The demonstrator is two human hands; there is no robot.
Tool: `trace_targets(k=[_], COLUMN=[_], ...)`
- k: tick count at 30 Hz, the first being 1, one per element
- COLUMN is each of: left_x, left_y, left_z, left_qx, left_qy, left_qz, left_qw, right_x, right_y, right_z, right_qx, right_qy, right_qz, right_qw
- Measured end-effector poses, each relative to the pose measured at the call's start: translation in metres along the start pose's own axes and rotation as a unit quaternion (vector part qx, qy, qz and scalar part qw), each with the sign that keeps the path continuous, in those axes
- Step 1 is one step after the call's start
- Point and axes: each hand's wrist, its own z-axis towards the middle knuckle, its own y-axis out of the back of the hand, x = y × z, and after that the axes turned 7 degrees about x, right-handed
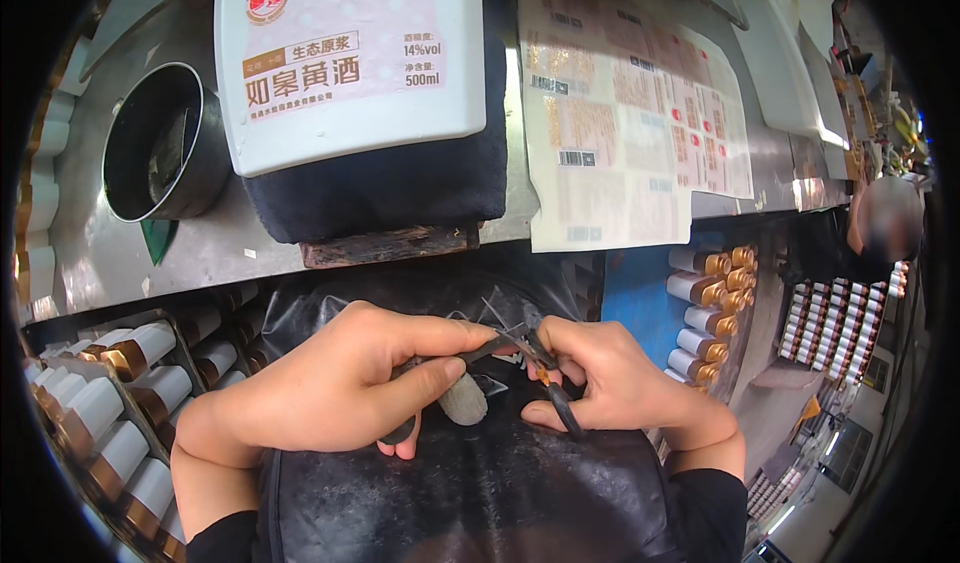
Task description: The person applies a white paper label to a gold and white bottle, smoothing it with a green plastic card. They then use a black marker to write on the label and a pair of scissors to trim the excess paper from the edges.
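Over my lap, on a black shiny apron (480,493), both hands meet. My left hand (330,378) is closed, thumb and forefinger pinching a thin dark grey strip (490,347); I cannot tell what it is. A grey fabric finger cover (464,401) shows on one fingertip just below. Fingers of my right hand (615,373) curl round small scissors (566,409) with black handles and an orange pivot. The scissor blades meet the strip's right end, partly hidden by fingers. Beyond them, a white bottle (350,73) with a label lies on a dark cloth-covered block (390,203).
A round metal pot (118,153) stands on the metal table (230,248) at left. Printed label sheets (610,213) overhang its edge at right. White bottles with gold caps (120,443) fill racks at left; more (705,293) lie at right. Another person (835,238) is far right.
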Motion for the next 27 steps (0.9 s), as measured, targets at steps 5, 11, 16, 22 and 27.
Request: trace_targets(k=[5,11,16,22,27], left_x=[0.005,0.006,0.001,0.009,0.011], left_y=[-0.002,-0.004,-0.007,-0.004,0.002], left_z=[-0.003,-0.005,-0.005,-0.004,-0.004], left_qx=[-0.020,-0.015,-0.030,-0.035,-0.014], left_qy=[-0.016,-0.017,-0.029,-0.040,-0.093], left_qz=[0.039,0.041,0.029,-0.097,-0.177], left_qw=[0.999,0.999,0.999,0.994,0.980], right_x=[-0.005,-0.016,-0.023,-0.020,-0.016], right_y=[-0.003,-0.017,-0.024,-0.017,0.005], right_z=[0.002,-0.004,-0.008,-0.014,0.007], right_qx=[-0.005,-0.030,-0.063,-0.145,-0.296], right_qy=[0.028,0.047,0.083,0.026,0.017], right_qz=[-0.008,0.008,-0.008,0.020,0.053], right_qw=[1.000,0.998,0.995,0.989,0.954])
